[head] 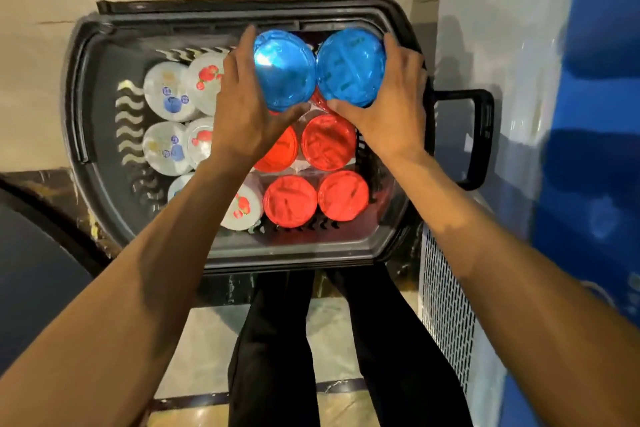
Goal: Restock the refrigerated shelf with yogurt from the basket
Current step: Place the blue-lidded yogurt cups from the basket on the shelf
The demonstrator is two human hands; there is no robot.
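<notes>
A black plastic basket [86, 107] sits below me, full of yogurt cups. My left hand [242, 114] grips a blue-lidded yogurt cup [284, 69], fingers curled round its left side and thumb under its near edge. My right hand [391, 104] grips a second blue-lidded cup [349, 66] the same way from the right. Both blue cups are raised above the others, side by side at the basket's far right. Beneath them stand several red-lidded cups [329, 142]. White-lidded cups [169, 90] with fruit pictures fill the left half.
The basket's black handle [478, 139] sticks out to the right, towards a white and blue cabinet wall [512, 80] with a vent grille [446, 315] low down. My legs in dark trousers [273, 350] stand on a tiled floor. A dark round object [31, 281] lies at the left.
</notes>
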